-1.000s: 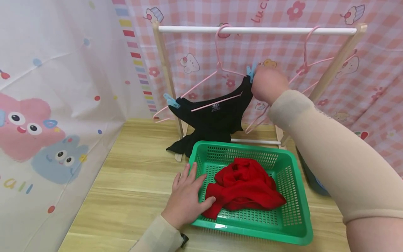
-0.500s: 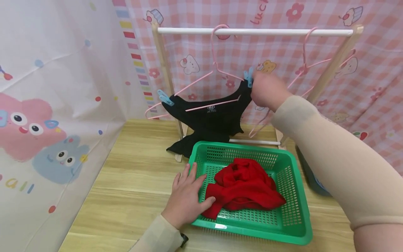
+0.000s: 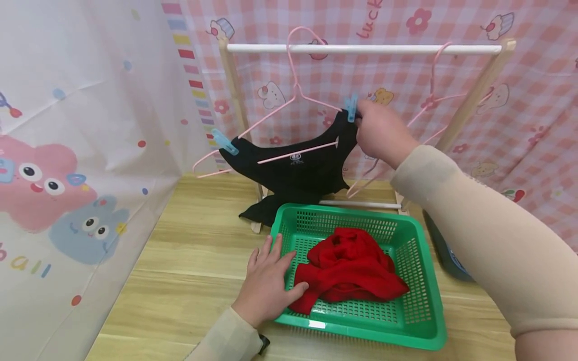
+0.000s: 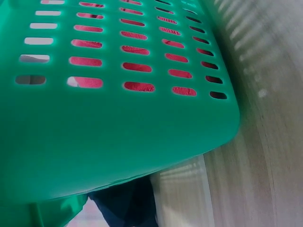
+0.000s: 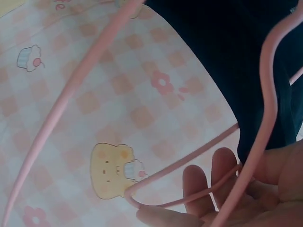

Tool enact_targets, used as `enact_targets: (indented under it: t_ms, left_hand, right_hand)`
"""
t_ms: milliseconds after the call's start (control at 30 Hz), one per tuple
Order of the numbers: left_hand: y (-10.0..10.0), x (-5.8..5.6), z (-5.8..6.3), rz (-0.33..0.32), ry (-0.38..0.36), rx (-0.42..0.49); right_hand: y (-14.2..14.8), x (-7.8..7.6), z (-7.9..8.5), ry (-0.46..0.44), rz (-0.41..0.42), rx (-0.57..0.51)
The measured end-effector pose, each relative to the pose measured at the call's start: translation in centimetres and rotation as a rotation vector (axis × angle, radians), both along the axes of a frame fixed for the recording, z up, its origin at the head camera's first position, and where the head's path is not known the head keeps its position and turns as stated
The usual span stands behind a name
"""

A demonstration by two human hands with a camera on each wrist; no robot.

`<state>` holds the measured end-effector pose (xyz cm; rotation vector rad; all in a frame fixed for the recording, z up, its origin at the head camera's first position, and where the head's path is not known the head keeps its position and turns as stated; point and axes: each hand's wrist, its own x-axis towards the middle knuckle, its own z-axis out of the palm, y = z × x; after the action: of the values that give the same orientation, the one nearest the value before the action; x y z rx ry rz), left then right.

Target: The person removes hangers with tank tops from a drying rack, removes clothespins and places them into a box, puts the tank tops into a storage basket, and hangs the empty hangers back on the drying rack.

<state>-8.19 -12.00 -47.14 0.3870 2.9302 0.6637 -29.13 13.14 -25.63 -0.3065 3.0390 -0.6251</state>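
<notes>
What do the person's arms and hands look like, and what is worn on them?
The left hand and the right hand are bare, without gloves. Both arms wear beige sleeves, slightly greyer near the wrists. The right one ends in a hem, with bare arm beyond. A small black piece shows beside the left wrist.

Bright head pic, basket [image 3: 361, 333] glare, dimmer wrist pics

The rectangular green plastic basket [image 3: 361, 335] is glossy. The black cloth garment [image 3: 293, 175] and crumpled red cloth [image 3: 349, 265] look matt.
</notes>
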Motion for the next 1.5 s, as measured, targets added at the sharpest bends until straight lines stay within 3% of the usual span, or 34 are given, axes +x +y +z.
enact_targets:
  t_ms: [333, 867, 1067, 1500]
  left_hand:
    - [0.0, 0.0, -0.1, 0.005, -0.003, -0.010]
    - [0.0, 0.0, -0.2, 0.014, -0.005, -0.003]
    - [0.0, -0.1, -0.4, 0.014, 0.007, 0.010]
    - [-1.1, 0.5, -0.7, 0.043, 0.065, 0.265]
  right_hand:
    - [-1.9, 2.4, 0.9, 0.120, 0.067, 0.010]
    - [-4.3, 5.9, -0.2, 0.105, 0.143, -0.004]
    - [-5.3, 7.4, -1.0, 0.145, 0.201, -0.011]
    - [-6.6, 10.6, -2.2, 0.139, 0.241, 0.028]
